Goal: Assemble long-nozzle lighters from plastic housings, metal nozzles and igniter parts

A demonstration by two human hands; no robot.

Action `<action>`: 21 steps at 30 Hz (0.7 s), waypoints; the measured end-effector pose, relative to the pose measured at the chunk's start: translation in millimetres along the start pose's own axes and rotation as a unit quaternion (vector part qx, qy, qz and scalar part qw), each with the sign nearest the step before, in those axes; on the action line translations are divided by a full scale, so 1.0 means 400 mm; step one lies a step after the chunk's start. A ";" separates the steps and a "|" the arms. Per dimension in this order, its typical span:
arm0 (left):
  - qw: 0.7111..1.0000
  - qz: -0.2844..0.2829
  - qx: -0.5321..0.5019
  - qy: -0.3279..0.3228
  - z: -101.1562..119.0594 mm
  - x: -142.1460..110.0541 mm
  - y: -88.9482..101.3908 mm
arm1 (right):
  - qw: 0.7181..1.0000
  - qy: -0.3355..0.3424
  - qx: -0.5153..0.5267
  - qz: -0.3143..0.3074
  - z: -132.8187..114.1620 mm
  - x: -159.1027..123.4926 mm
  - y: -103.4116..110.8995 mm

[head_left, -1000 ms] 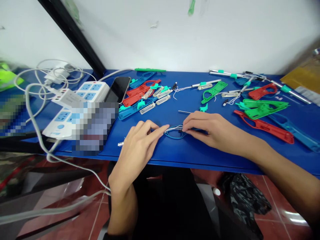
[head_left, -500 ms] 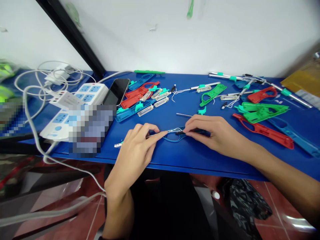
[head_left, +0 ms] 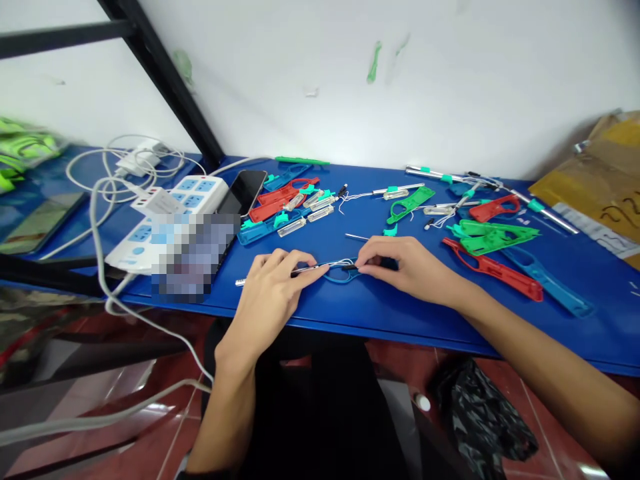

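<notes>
The person's left hand [head_left: 270, 293] is closed narrow, its fingers pinching a thin metal shaft [head_left: 317, 267] that runs low across the blue tabletop [head_left: 400, 327], and its far tip pokes out past the hand on the left. The right hand [head_left: 405, 267] is also closed narrow, its fingertips [head_left: 363, 265] pinching a small black piece [head_left: 350, 267] where fine white wires [head_left: 340, 263] gather. Between the two hands, a blue plastic loop handle [head_left: 341, 279] lies flat on the tabletop, just under the wires and the end of the shaft.

Farther back lie scattered red, green and blue plastic handles [head_left: 495, 270], along with clear tube-shaped parts [head_left: 291, 227] and steel rods [head_left: 545, 203] fitted with teal pieces. To the left, a white power strip [head_left: 200, 190] and a black smartphone [head_left: 243, 192] sit beside coiled white cables [head_left: 115, 175], with part of that corner hidden behind a pixelated patch. Brown cardboard [head_left: 595, 160] rests at the far right end of the tabletop
</notes>
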State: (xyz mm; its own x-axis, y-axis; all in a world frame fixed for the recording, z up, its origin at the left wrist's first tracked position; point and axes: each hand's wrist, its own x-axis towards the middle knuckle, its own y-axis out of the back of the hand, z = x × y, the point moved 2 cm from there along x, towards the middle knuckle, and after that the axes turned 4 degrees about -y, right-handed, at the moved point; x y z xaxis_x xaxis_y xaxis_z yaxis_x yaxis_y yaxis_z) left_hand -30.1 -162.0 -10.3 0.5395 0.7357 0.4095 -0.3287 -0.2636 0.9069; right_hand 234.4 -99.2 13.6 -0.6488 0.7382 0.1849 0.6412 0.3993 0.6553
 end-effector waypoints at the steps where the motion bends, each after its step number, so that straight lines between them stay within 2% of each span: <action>1: 1.000 -0.004 0.003 0.002 0.001 0.000 -0.001 | 1.000 -0.002 0.005 -0.004 0.002 0.001 0.000; 8: 0.999 -0.014 0.032 0.025 0.021 -0.003 -0.010 | 0.999 0.020 0.002 -0.027 0.012 0.005 0.007; 13: 0.999 -0.007 -0.009 0.037 0.025 -0.004 -0.006 | 0.999 0.029 -0.012 -0.032 0.028 0.016 0.002; 17: 0.998 0.010 -0.045 0.042 0.027 0.020 0.010 | 0.999 0.034 -0.018 -0.017 0.035 0.022 -0.005; 21: 0.999 -0.001 -0.020 0.026 0.032 0.065 0.015 | 0.999 0.028 -0.015 -0.014 0.033 0.022 -0.009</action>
State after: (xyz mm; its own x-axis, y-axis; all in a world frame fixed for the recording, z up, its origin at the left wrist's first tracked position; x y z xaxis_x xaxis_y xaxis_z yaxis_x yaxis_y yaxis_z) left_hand -8.2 -152.2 7.3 0.4990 0.7686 0.4002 -0.3581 -0.2376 0.9029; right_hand 231.9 -86.8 3.2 -0.6884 0.6956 0.2058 0.6105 0.4023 0.6822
